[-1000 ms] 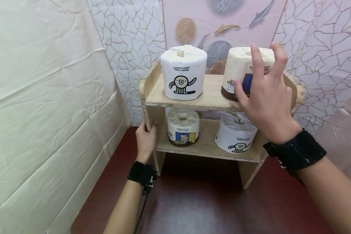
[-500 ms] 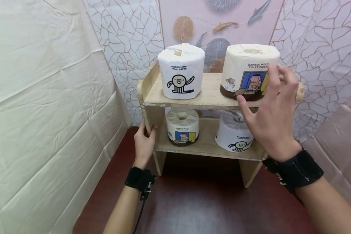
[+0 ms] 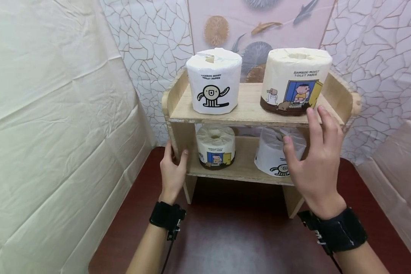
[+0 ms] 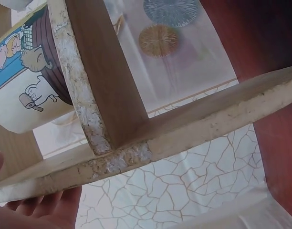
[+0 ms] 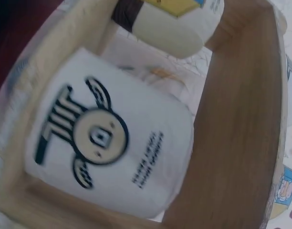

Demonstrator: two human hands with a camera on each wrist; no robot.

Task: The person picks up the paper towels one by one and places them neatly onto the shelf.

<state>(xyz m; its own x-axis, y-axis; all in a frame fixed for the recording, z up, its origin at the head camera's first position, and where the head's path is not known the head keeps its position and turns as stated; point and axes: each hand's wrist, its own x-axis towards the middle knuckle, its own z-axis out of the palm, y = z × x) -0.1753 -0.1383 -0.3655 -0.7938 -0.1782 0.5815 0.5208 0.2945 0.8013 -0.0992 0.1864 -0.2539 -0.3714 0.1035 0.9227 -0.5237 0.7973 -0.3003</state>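
Observation:
A two-tier wooden shelf point(image 3: 249, 99) stands ahead of me, with my left hand point(image 3: 172, 177) gripping its left side panel. In the left wrist view, the fingers point(image 4: 48, 207) lie behind that panel. On the top tier are a white toilet paper roll point(image 3: 213, 82) and, to its right, a cream toilet paper roll point(image 3: 291, 82). Below sit a smaller-looking cream roll point(image 3: 215, 146) and a white roll point(image 3: 271, 154). My right hand point(image 3: 317, 175) holds nothing, its fingers spread before the shelf's right half. It partly hides the lower white roll, shown larger in the right wrist view point(image 5: 151, 114).
A dark red tabletop point(image 3: 233, 236) lies under and before the shelf. Pale cloth point(image 3: 61, 125) hangs along the left and more cloth point(image 3: 397, 167) along the right. Behind is a crackle-patterned backdrop point(image 3: 150, 42). Black straps with cameras circle both wrists.
My right hand has come down from in front of the upper cream roll to the lower tier's height; that roll now shows turned, its picture facing forward. My left hand keeps its grip.

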